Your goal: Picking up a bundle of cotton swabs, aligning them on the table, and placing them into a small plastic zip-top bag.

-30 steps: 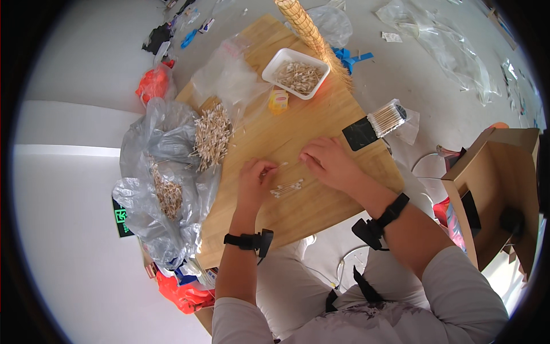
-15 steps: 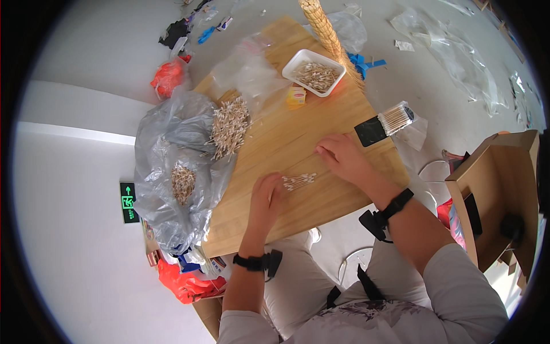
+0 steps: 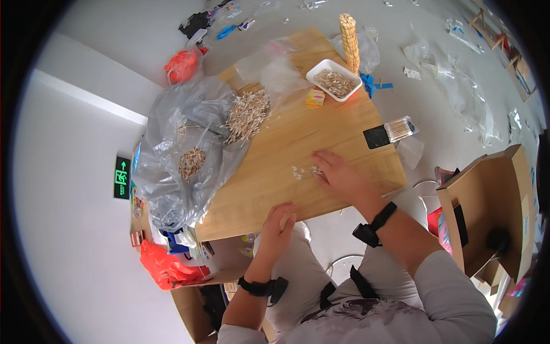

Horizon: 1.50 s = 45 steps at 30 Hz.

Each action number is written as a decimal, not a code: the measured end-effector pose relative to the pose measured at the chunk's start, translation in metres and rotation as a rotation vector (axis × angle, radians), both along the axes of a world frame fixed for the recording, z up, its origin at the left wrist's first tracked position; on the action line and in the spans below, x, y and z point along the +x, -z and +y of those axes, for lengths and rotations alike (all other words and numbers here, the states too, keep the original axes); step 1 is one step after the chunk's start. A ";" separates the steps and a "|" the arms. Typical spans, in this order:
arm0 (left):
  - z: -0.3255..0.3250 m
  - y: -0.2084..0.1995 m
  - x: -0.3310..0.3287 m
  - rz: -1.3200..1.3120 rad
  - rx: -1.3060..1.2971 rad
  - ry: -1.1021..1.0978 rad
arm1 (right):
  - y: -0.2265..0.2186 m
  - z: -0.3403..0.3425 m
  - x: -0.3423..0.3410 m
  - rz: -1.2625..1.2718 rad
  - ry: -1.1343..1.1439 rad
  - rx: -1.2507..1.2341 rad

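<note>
A small bundle of cotton swabs (image 3: 303,171) lies flat on the wooden table (image 3: 275,189), its tips fanned toward the left. Over its right end is my right hand (image 3: 342,179), with the thumb and fingers closed around the sticks. My left hand (image 3: 278,232) hovers at the table's near edge, thumb apart from the loosely bent fingers, and nothing shows in it. Beyond both hands is a large loose heap of cotton swabs (image 3: 247,116). A clear pack of swabs (image 3: 399,128) with a black panel (image 3: 376,137) rests at the right edge.
A white tray (image 3: 310,74) of swabs stands at the far right beside a small yellow packet (image 3: 315,98) and a woven straw-coloured column (image 3: 349,43). Grey plastic bagging (image 3: 166,143) with more swabs covers the left side. An open cardboard box (image 3: 510,178) stands right of the table.
My right hand has moved left onto the swab bundle's right end and closed there. My left hand has left the bundle's other end and drawn back toward me. The view has shifted slightly.
</note>
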<state>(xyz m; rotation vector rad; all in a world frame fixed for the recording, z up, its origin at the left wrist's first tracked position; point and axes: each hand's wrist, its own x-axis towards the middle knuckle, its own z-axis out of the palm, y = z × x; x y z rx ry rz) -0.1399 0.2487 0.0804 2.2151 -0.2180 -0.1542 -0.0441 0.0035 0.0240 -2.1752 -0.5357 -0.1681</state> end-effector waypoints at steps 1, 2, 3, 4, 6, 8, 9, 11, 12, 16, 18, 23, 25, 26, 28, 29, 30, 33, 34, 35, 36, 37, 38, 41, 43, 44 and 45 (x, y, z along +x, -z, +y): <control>0.001 -0.001 -0.004 0.032 -0.012 0.013 | 0.007 0.006 -0.001 -0.083 0.008 -0.112; 0.005 -0.002 -0.007 0.023 -0.021 0.003 | 0.007 0.014 -0.001 -0.169 0.012 -0.219; 0.008 0.000 -0.009 0.024 -0.046 0.005 | 0.008 0.022 -0.002 -0.179 0.003 -0.227; 0.011 0.002 -0.011 0.025 -0.071 0.008 | 0.009 0.029 -0.003 -0.185 0.026 -0.353; 0.011 0.010 -0.016 0.023 -0.165 -0.051 | 0.015 0.043 -0.003 -0.198 0.048 -0.490; 0.002 0.015 -0.018 0.023 -0.261 -0.103 | 0.022 0.054 -0.001 -0.140 0.049 -0.542; -0.004 0.016 -0.018 0.052 -0.395 -0.162 | 0.023 0.057 -0.002 -0.146 0.048 -0.553; -0.017 0.019 -0.018 0.078 -0.540 -0.223 | 0.024 0.062 -0.004 -0.129 0.082 -0.566; -0.023 0.021 -0.017 0.064 -0.643 -0.289 | 0.022 0.064 -0.007 -0.134 0.078 -0.576; -0.050 0.025 -0.004 0.012 -0.884 -0.356 | 0.018 0.056 -0.004 -0.121 0.069 -0.584; -0.054 0.029 0.015 -0.064 -0.860 -0.331 | 0.015 0.049 0.002 -0.114 0.044 -0.609; -0.043 0.058 0.076 -0.250 -0.835 -0.375 | 0.008 0.044 0.019 -0.148 -0.107 -0.625; -0.031 0.071 0.097 -0.357 -0.656 -0.414 | 0.005 0.041 0.026 -0.143 -0.113 -0.637; -0.027 0.074 0.102 -0.351 -0.671 -0.415 | 0.003 0.041 0.029 -0.141 -0.124 -0.628; -0.019 0.083 0.109 -0.479 -0.621 -0.467 | -0.001 0.044 0.034 -0.150 -0.111 -0.640; -0.015 0.082 0.111 -0.470 -0.633 -0.470 | -0.001 0.044 0.036 -0.161 -0.096 -0.638; -0.011 0.082 0.113 -0.470 -0.483 -0.442 | -0.002 0.043 0.037 -0.155 -0.098 -0.651; -0.013 0.067 0.116 -0.448 -0.271 -0.386 | -0.003 0.042 0.041 -0.134 -0.110 -0.683; -0.015 0.062 0.117 -0.435 -0.200 -0.355 | -0.003 0.040 0.040 -0.136 -0.119 -0.636; -0.015 0.063 0.117 -0.427 -0.205 -0.361 | -0.004 0.037 0.038 -0.138 -0.130 -0.588; -0.016 0.064 0.118 -0.466 -0.148 -0.305 | -0.006 0.032 0.036 -0.131 -0.135 -0.595; -0.017 0.065 0.118 -0.503 -0.090 -0.247 | -0.009 0.025 0.033 -0.089 -0.054 -0.537; -0.021 0.062 0.118 -0.497 -0.098 -0.245 | -0.012 0.015 0.029 -0.049 0.032 -0.479; -0.037 0.061 0.115 -0.523 0.157 -0.013 | -0.005 -0.011 0.020 -0.075 0.128 -0.462; -0.052 0.067 0.108 -0.521 0.377 0.099 | 0.000 -0.019 0.013 -0.068 0.131 -0.497; -0.057 0.068 0.106 -0.519 0.369 0.107 | 0.001 -0.023 0.009 -0.064 0.132 -0.530; -0.062 0.070 0.103 -0.479 0.389 0.135 | 0.003 -0.026 0.005 -0.059 0.139 -0.535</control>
